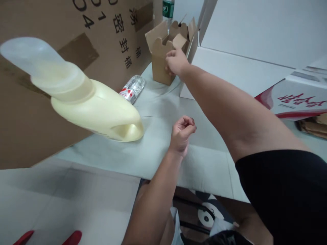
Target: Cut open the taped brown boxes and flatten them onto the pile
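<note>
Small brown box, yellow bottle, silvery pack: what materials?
Box: likely cardboard; matte brown, crisp folds.
Bottle: probably plastic; smooth, soft sheen, moulded-looking hollow.
Pack: foil or metallised film, can't tell which; shiny, crinkled.

Carton (pixel 161 66) on the table (pixel 153 149), bottle (pixel 168 9) behind it, packet (pixel 133 88) and jug (pixel 102 110) to its left

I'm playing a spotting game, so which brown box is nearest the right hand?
The small open-topped brown box, by the right hand; the big brown carton, printed in black, is farther away.
</note>
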Demonstrator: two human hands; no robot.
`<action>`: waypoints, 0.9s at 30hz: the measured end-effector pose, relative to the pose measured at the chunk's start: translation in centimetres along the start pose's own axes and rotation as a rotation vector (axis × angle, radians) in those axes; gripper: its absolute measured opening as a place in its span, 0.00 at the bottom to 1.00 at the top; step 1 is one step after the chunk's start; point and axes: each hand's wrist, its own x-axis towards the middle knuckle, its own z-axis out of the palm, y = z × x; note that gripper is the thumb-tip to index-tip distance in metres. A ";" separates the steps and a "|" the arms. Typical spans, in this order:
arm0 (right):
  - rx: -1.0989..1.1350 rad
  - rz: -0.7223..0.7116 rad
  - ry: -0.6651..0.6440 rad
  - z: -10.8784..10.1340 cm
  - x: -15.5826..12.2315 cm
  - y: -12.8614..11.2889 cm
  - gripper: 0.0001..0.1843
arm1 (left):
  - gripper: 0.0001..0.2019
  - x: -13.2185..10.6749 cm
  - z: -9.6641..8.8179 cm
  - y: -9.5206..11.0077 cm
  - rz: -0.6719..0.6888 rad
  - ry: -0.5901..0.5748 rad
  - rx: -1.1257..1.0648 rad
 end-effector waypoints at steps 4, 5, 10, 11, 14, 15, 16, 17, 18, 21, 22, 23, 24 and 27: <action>0.047 0.076 0.008 -1.3 -1.3 -0.4 0.08 | 0.07 0.0 -0.9 0.2 0.168 0.201 0.255; 0.054 0.060 0.002 -1.7 -2.4 -0.6 0.07 | 0.07 0.1 -1.1 0.3 0.201 0.247 0.268; 0.152 -0.073 0.022 -5.9 -12.1 -0.4 0.05 | 0.05 0.4 -1.9 0.7 0.537 0.496 0.315; 0.174 -0.094 0.046 -7.2 -14.8 0.0 0.05 | 0.05 0.5 -2.1 0.7 0.597 0.542 0.324; 0.271 -0.133 0.214 -11.2 -23.4 1.8 0.10 | 0.07 0.4 -2.2 0.3 0.702 0.656 0.355; 0.297 -0.164 0.328 -12.5 -26.3 2.5 0.12 | 0.08 0.4 -2.2 0.2 0.717 0.671 0.356; 0.304 -0.201 0.427 -13.8 -29.0 3.1 0.14 | 0.09 0.5 -2.2 0.0 0.721 0.655 0.346; 0.313 -0.249 0.516 -14.8 -31.5 3.7 0.16 | 0.10 0.5 -2.1 -0.1 0.721 0.608 0.328; 0.315 -0.285 0.574 -15.7 -33.8 4.1 0.18 | 0.12 0.6 -1.9 -0.2 0.722 0.546 0.301; 0.350 -0.387 0.617 -17.6 -38.7 4.7 0.15 | 0.18 0.9 -0.8 -0.6 0.711 0.332 0.204; 0.334 -0.418 0.613 -18.0 -39.7 4.8 0.12 | 0.19 0.9 -0.2 -0.7 0.704 0.269 0.185; 0.277 -0.447 0.595 -18.4 -40.5 4.8 0.10 | 0.18 1.0 0.4 -0.9 0.708 0.217 0.180; 0.181 -0.473 0.569 -18.8 -41.1 4.8 0.09 | 0.19 1.0 1.1 -1.2 0.717 0.168 0.182; -0.136 -0.521 0.455 -20.2 -42.1 5.1 0.14 | 0.18 1.2 2.7 -2.0 0.792 0.094 0.205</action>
